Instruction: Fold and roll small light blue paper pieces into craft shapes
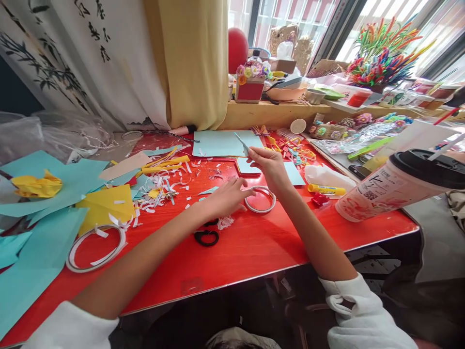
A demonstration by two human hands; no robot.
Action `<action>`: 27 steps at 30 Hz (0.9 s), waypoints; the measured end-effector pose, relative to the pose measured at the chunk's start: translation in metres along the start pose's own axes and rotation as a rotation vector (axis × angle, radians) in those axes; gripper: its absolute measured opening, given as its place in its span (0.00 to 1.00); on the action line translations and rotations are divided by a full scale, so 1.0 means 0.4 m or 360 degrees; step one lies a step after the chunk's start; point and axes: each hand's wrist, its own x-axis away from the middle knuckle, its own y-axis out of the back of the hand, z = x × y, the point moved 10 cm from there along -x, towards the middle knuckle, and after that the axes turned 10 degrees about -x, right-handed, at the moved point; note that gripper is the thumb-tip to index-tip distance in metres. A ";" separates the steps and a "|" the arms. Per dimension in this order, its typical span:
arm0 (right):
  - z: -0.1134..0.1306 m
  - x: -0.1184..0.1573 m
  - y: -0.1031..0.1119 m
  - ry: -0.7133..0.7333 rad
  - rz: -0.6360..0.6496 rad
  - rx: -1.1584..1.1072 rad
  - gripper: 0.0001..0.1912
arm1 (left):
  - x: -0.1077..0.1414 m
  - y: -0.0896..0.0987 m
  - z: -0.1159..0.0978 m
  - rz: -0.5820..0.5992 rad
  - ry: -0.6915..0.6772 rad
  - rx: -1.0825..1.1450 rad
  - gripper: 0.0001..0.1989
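Beyond the tape roll [272, 199], the right hand [271, 167] pinches a pale blue paper piece [240, 140] between closed fingertips; left of the roll, the left hand [228, 198] curves half open, apparently empty.

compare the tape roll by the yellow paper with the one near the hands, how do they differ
The left-side roll looks wider across; the near-hands roll looks smaller. White scraps lie on the left-side roll; none show on the near-hands roll, which sits by the left hand's fingertips. Both are pale, open rings lying flat on the red table.
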 end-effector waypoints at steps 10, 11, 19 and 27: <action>0.075 0.032 -0.033 0.0297 -0.0055 0.0455 0.17 | 0.000 0.111 0.069 -0.0288 0.0331 0.0639 0.10; 0.077 0.041 -0.048 0.0294 -0.0030 0.0471 0.17 | 0.015 0.134 0.074 -0.0336 0.0376 0.0623 0.11; 0.052 0.096 -0.137 0.0130 0.0045 0.0628 0.18 | 0.138 0.196 0.082 -0.0570 0.0620 0.0352 0.14; 0.084 0.103 -0.080 0.0301 -0.0333 0.0542 0.19 | 0.178 0.200 0.075 -0.0754 0.0604 0.0349 0.09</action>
